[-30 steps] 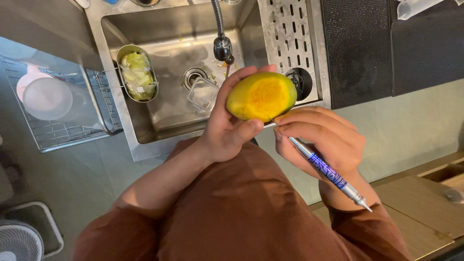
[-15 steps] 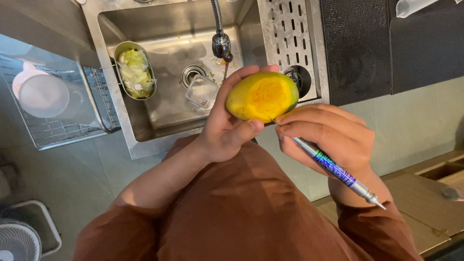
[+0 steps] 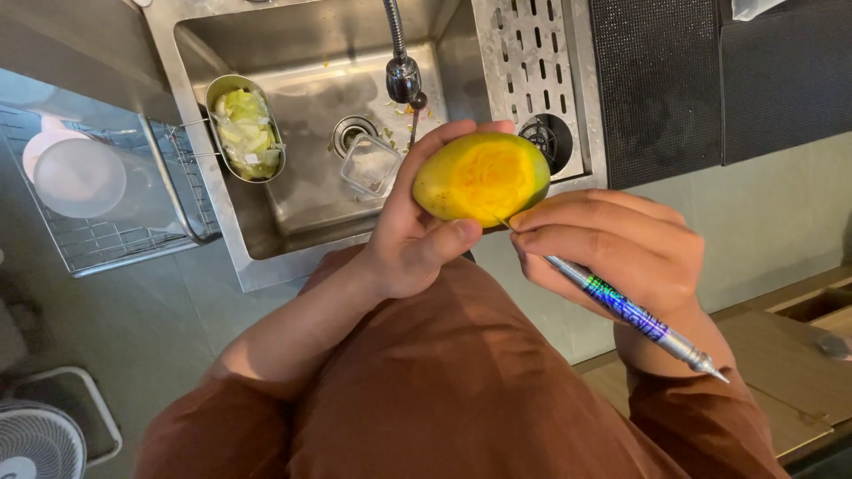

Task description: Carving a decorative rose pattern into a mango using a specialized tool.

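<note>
A: What's in the left hand (image 3: 410, 241)?

B: A mango (image 3: 482, 177), gripped with the thumb along its lower edge and the fingers wrapped behind. The peeled, carved yellow face points up at the camera; green skin shows at both ends.

A: And the right hand (image 3: 612, 244)?

B: Clenched around a thin metal carving tool (image 3: 621, 306) with a patterned barrel. Its fine tip touches the mango's lower edge, just beside the left thumb, and the back end sticks out past the wrist.

A: Where is all this?

B: The mango sits between both hands, above the near rim of a steel sink (image 3: 293, 239). Beyond the left hand, an oval strainer (image 3: 244, 129) of pale green scraps hangs in the basin, with a clear square container (image 3: 370, 166) by the drain and the faucet (image 3: 402, 75) above. Further left, a white bowl (image 3: 75, 175) rests on a wire rack (image 3: 115, 232).
</note>
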